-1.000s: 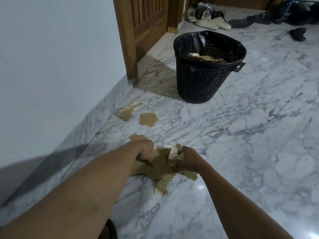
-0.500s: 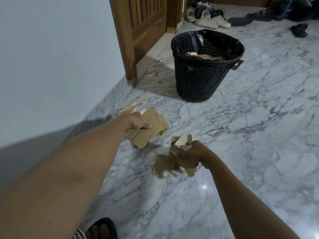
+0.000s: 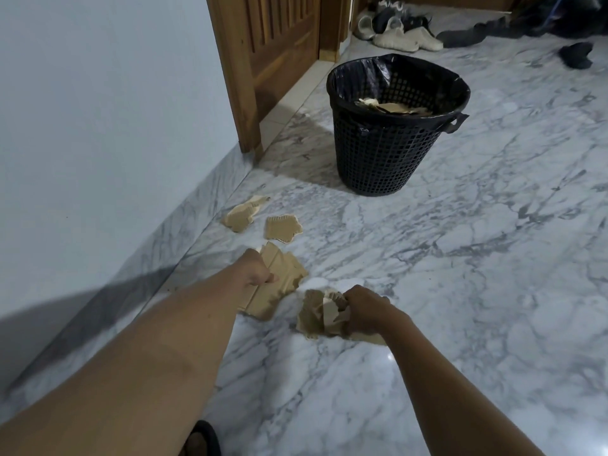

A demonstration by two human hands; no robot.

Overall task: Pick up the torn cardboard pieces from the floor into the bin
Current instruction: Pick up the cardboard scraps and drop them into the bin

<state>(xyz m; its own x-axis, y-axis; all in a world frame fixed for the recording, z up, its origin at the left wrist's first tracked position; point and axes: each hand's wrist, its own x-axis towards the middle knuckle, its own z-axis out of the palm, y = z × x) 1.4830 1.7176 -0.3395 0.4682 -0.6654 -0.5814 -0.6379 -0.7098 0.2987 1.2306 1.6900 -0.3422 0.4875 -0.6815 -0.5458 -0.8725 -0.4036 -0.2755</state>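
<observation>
Left hand [image 3: 258, 269] is drawn back lower, clenched on flat cardboard [image 3: 279, 286], right hand [image 3: 365, 312] clenched on a crumpled wad [image 3: 314, 315]; two scraps [image 3: 282, 228] just beyond the left grip are left uncollected.

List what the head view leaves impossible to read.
Head view only.
Fingers of the left hand: hidden under its cardboard.
Count of scraps in the right hand: bunched, partly covered.
Depth of fill in the bin: hidden by its wall.
Most of the sandal: cut by the bottom edge.
</observation>
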